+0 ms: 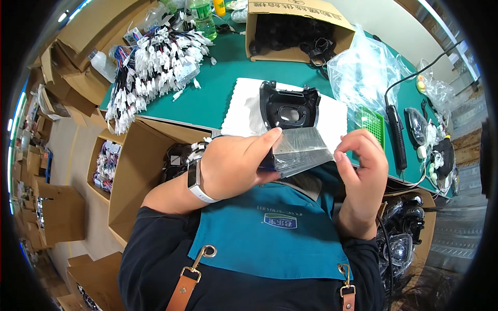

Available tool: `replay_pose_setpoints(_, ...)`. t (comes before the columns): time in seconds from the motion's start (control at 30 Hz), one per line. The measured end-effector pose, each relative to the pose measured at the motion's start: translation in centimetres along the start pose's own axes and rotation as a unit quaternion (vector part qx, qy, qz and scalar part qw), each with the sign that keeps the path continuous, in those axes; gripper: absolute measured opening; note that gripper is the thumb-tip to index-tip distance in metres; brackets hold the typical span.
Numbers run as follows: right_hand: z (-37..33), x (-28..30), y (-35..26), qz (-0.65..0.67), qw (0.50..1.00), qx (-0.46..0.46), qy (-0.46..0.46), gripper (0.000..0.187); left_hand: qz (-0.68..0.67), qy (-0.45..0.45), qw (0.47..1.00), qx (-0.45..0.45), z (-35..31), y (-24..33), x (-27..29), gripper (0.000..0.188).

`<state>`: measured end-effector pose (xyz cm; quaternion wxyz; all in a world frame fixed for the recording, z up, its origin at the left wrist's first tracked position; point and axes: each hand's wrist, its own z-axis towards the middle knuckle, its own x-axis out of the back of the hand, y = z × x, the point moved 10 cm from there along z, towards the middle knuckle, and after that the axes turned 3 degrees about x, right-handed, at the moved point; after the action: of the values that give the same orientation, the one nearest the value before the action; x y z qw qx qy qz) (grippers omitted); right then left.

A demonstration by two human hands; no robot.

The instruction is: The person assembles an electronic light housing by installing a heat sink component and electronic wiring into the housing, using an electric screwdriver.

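My left hand (236, 158), with a white-banded watch on the wrist, grips a stack of clear plastic film sheets (305, 150), thumb on top. The stack's edges fan out toward me, and something dark shows beneath it by the fingers. Just right of the stack, my right hand (365, 163) is closed with thumb and forefinger together; whatever they pinch is too small to make out. Beyond the stack, a black plastic housing (303, 98) with an oval opening lies on a white foam sheet (243, 103); its near edge is partly hidden by the stack.
Bundled wires with white connectors (166, 67) cover the green table's left. A cardboard box (301, 10) of black parts stands at the back. To the right are a clear bag (365, 65), a green grid tray (371, 124) and a corded black electric screwdriver (396, 137).
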<state>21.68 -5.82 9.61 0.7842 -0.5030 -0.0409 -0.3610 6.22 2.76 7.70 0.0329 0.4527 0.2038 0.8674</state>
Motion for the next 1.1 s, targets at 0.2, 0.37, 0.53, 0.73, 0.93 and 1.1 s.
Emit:
replay_pose_setpoints(0.2,-1.0,-5.1,-5.8,-0.132,0.94,0.248,-0.195,0.035,-0.035,-0.186,0.982,0.01,-0.5,-0.1,-3.1,0.06)
replay_pose_setpoints(0.37,-2.8,-7.6,-4.3,-0.135,0.907,0.242,-0.317,0.024,-0.043,-0.345,0.938,0.009,-1.4,0.0,-5.4,0.057)
replay_pose_setpoints(0.53,-3.4,-7.9,-3.9,-0.094,0.904,0.249,-0.334,0.021,-0.107,-0.361,0.926,0.001,-1.8,0.4,-6.1,0.038)
replay_pose_setpoints(0.73,-4.0,-8.5,-3.6,-0.105,0.894,0.256,-0.353,0.02,-0.111,-0.388,0.915,0.002,-2.2,0.4,-6.9,0.038)
replay_pose_setpoints(0.93,-3.9,-8.9,-4.1,-0.112,0.896,0.277,-0.329,0.022,-0.098,-0.41,0.907,0.003,-2.4,0.3,-7.2,0.04)
replay_pose_setpoints(1.1,-1.0,-7.1,-1.9,-0.082,0.953,0.201,-0.212,0.022,-0.084,-0.424,0.9,-0.056,-2.9,1.4,-7.4,0.049)
